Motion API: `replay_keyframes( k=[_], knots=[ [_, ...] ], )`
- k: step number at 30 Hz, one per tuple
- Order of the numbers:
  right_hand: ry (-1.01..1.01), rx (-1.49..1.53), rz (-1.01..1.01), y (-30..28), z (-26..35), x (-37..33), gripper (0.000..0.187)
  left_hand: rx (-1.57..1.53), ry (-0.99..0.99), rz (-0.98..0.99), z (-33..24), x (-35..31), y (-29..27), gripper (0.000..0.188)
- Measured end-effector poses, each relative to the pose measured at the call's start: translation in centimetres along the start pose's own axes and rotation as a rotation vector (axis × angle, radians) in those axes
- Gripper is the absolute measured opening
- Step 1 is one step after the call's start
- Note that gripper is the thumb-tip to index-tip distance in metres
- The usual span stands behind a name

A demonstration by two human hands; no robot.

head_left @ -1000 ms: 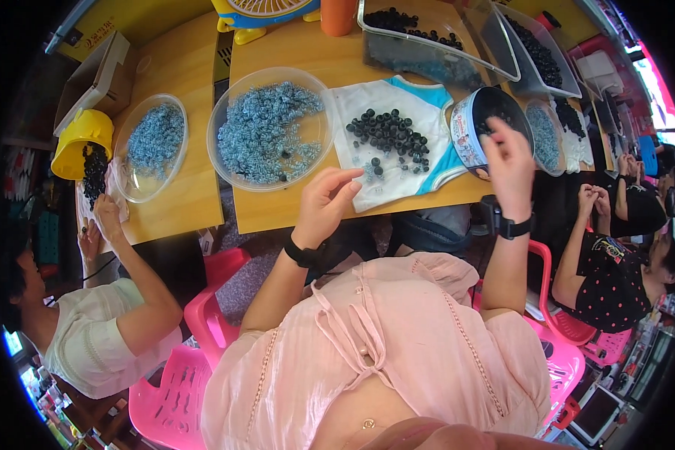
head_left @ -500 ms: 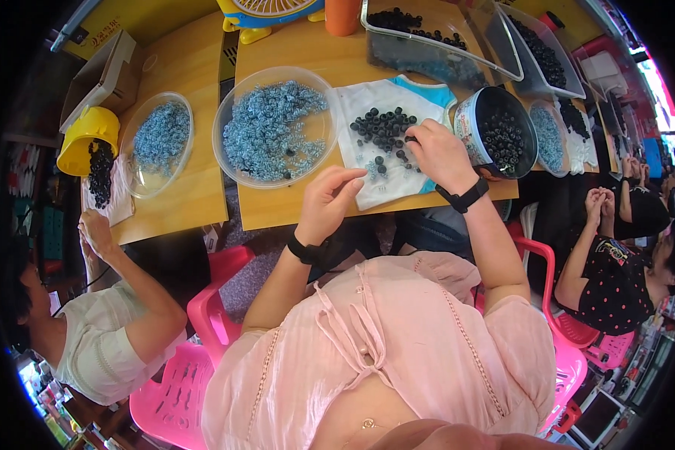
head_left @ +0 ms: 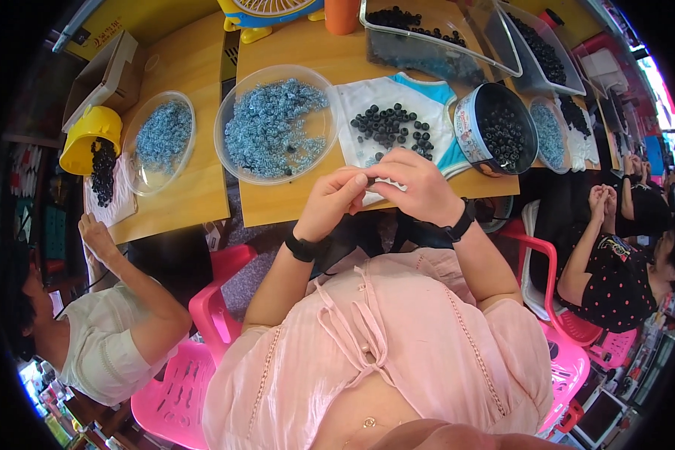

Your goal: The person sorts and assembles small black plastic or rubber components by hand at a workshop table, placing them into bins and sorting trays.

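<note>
My two hands meet over the front edge of the table. The fingers of my left hand (head_left: pixel 333 201) are pinched, and those of my right hand (head_left: pixel 420 189) close in from the other side. Between the fingertips is a small black piece (head_left: pixel 370 181), mostly hidden; it looks like one of the round black bead-like pieces (head_left: pixel 388 124) strewn on the white cloth with blue edging (head_left: pixel 360 95) just beyond. Left of the cloth stands a round clear tub (head_left: pixel 221 146) of small translucent blue pieces (head_left: pixel 270 124). A tilted bucket (head_left: pixel 469 133) with more black pieces stands to its right.
Clear bins (head_left: pixel 420 64) of black pieces and an orange cup (head_left: pixel 341 16) stand at the back, beside a blue-yellow fan (head_left: pixel 270 13). At left, a co-worker (head_left: pixel 120 322) sits by a yellow bucket (head_left: pixel 90 142) and another clear tub (head_left: pixel 193 142). More people sit at right.
My right hand has come from the black pieces on the cloth back toward me, meeting my left hand. A small black piece is now between the fingertips.
</note>
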State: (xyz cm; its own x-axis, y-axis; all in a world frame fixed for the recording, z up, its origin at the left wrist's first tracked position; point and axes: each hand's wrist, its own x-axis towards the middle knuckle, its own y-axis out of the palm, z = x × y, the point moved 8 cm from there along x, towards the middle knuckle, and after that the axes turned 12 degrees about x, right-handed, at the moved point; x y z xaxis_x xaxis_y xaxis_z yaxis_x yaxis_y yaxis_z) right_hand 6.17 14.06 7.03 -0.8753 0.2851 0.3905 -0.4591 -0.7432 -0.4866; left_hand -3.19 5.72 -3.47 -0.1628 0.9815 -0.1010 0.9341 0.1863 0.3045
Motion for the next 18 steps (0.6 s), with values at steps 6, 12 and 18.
replay_keyframes(
  k=[6,12,18],
  knots=[
    [0.336,0.123,-0.042,-0.2,-1.8,-1.1,0.022,-0.088,-0.028,-0.016,0.3,-0.6,-0.7,0.024],
    [0.146,-0.217,0.051,1.1,-3.3,-3.5,0.014,-0.116,0.001,-0.082,0.8,-0.5,-1.3,0.022],
    [0.319,-0.094,0.007,0.7,-4.2,-3.3,0.012,0.005,0.046,-0.127,0.4,-0.4,-1.4,0.027]
  ],
)
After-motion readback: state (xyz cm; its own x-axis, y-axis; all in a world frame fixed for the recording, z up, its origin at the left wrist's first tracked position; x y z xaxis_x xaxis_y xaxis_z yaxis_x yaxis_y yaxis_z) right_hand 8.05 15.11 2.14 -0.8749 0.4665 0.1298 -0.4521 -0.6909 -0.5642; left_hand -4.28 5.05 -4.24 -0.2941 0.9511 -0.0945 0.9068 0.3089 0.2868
